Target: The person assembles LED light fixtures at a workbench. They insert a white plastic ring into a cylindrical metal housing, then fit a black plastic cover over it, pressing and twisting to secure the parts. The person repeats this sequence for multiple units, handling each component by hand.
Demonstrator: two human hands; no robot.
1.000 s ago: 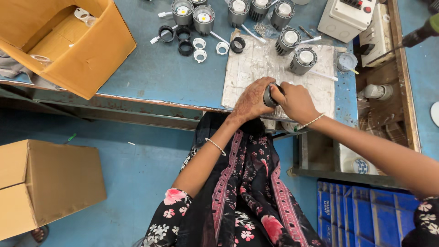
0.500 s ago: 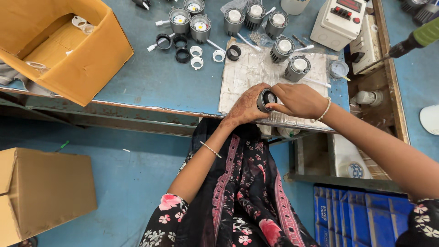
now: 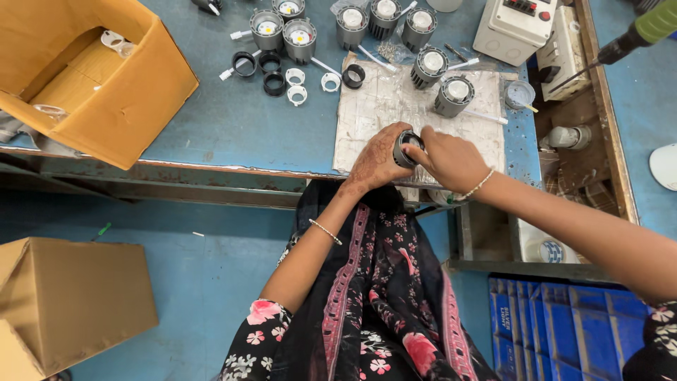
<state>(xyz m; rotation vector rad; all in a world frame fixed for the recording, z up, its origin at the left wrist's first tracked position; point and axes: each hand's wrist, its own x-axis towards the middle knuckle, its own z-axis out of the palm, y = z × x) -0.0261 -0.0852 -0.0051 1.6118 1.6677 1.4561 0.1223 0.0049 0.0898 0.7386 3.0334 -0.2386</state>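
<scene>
Left hand (image 3: 374, 164): cups the grey lamp housing (image 3: 407, 147) from the left, fingers wrapped round its ribbed side, over the near edge of the table (image 3: 233, 127).
Right hand (image 3: 451, 159): comes in from the right, fingertips closed on the front rim of the same housing, where a black ring sits; both hands hold it between them.
Where the housing is: lifted just above the pale worn mat (image 3: 381, 106), at its near edge, close to the person's body.
Step in hand, as I judge it: seating or turning the front ring on the housing. Doing it well likely means keeping the left grip steady while only the right fingertips turn, with the ring square to the body so it does not bind.
Far row: more finished housings (image 3: 300, 35) stand upright along the far side of the table, several with white wires trailing.
Loose parts: black rings (image 3: 245, 63) and white rings (image 3: 296, 95) lie just left of the mat, within easy reach.
Left side: an open cardboard box (image 3: 92, 92) rests on the table corner.
Right side: a pale switch box (image 3: 518, 25) stands at the far right, and a green-handled driver (image 3: 635, 35) pokes in beside it.
Risk: the housing is held over the edge, so a slip could drop it to the lap or the floor.
</scene>
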